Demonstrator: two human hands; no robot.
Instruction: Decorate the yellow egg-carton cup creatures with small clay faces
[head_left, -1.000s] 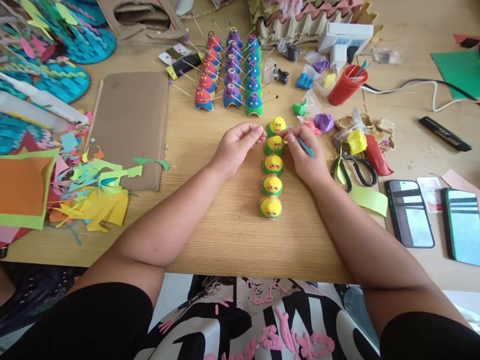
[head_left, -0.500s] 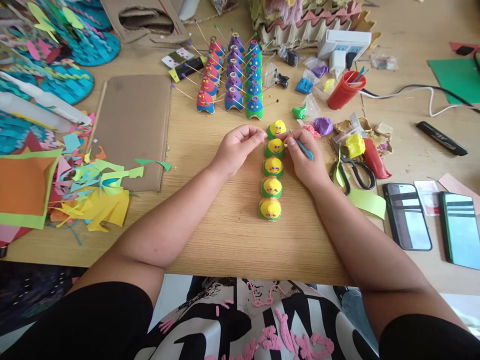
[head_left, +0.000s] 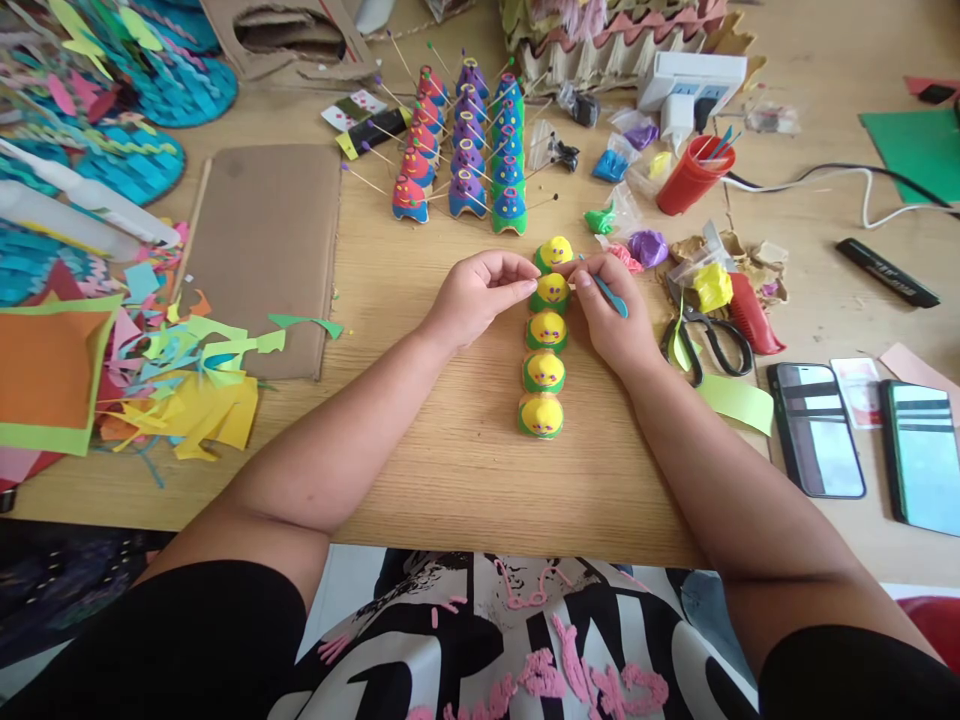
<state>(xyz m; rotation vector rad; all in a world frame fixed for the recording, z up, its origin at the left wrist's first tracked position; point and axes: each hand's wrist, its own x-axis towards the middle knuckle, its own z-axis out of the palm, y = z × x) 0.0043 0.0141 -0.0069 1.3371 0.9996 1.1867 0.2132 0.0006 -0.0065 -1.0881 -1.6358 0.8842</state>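
Note:
A row of yellow-and-green egg-carton bumps [head_left: 545, 331] stands on the table in front of me, each yellow top bearing a small smiling face. My right hand [head_left: 609, 305] is closed on a blue modelling tool [head_left: 613, 298], its fingertips close to the right side of the two farthest bumps. At the left side of these bumps is my left hand [head_left: 491, 295], thumb and index finger slightly apart. Whether the left fingertips touch the carton is hard to make out. The tool's working tip is hidden by my right fingers.
Beyond stand three painted egg-carton rows [head_left: 466, 145] with sticks poking out. Coloured paper scraps [head_left: 217, 350] and cardboard [head_left: 259, 260] lie left. Rightward are clay packets [head_left: 646, 247], a red cup [head_left: 696, 175], scissors [head_left: 716, 345] and two phones [head_left: 817, 430].
My left thumb and index finger have parted from a pinch and shifted slightly right toward the second bump. My right hand stays nearly in place with the blue tool.

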